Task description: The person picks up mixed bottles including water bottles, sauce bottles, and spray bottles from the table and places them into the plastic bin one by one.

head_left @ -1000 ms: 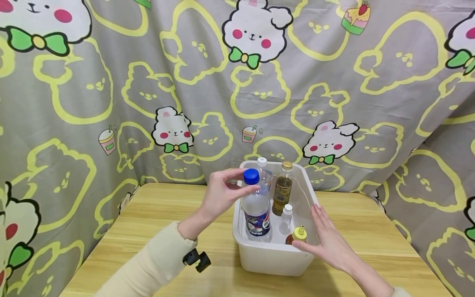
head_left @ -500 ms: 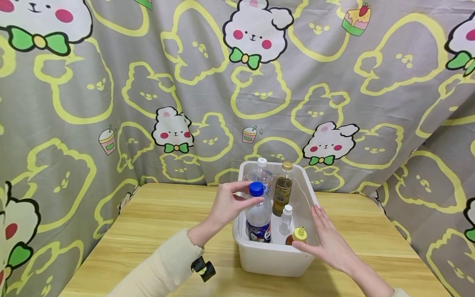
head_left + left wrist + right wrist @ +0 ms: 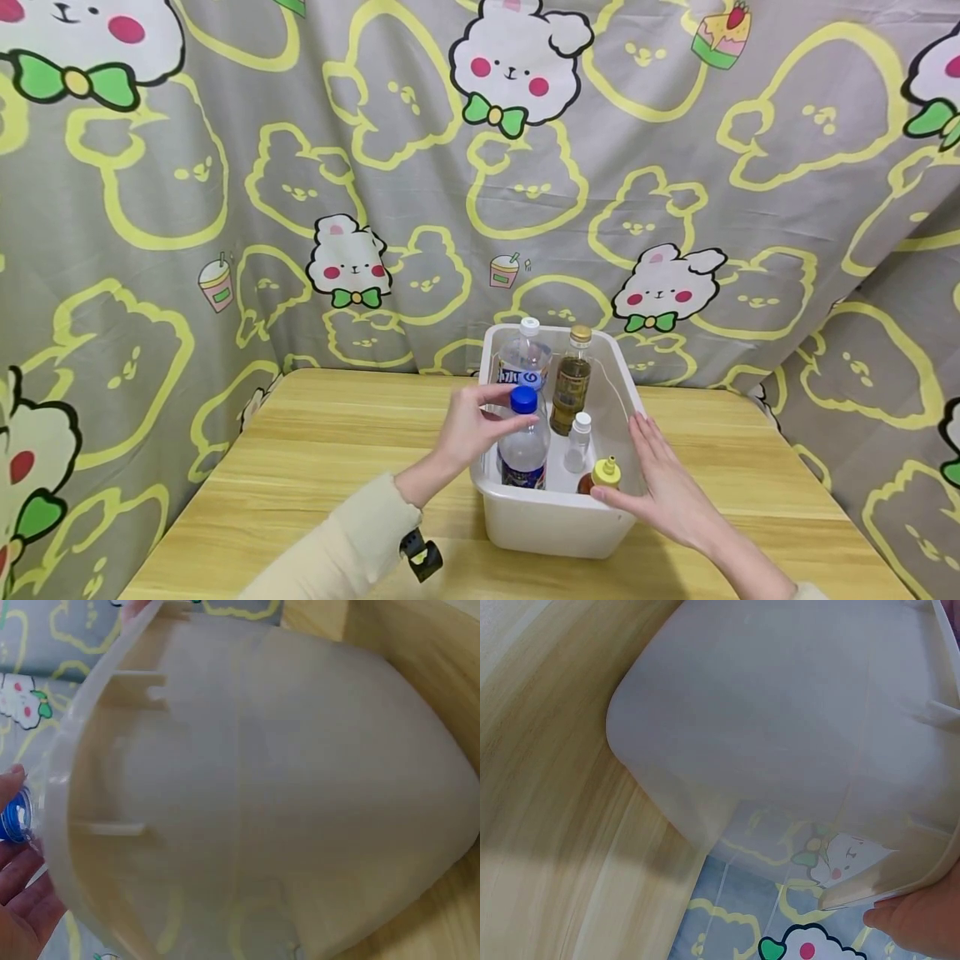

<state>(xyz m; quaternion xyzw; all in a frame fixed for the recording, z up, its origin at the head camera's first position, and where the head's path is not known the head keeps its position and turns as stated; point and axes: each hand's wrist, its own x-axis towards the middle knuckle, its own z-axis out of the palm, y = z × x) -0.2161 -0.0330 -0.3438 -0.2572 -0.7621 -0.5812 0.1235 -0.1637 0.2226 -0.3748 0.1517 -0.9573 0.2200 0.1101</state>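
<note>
Head view shows my left hand (image 3: 471,425) pinching the blue cap of the upright Pepsi bottle (image 3: 522,440) at the bin's (image 3: 555,521) seven o'clock corner, while my right hand (image 3: 660,487) rests flat, fingers straight, against its right wall.

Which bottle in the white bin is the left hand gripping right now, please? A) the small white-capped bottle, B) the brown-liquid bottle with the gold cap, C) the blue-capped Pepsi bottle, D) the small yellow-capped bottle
C: in the head view the left hand curls its fingers round the neck of the blue-capped Pepsi bottle, which stands upright in the white bin, while the right hand rests flat on the bin's right side.
</note>
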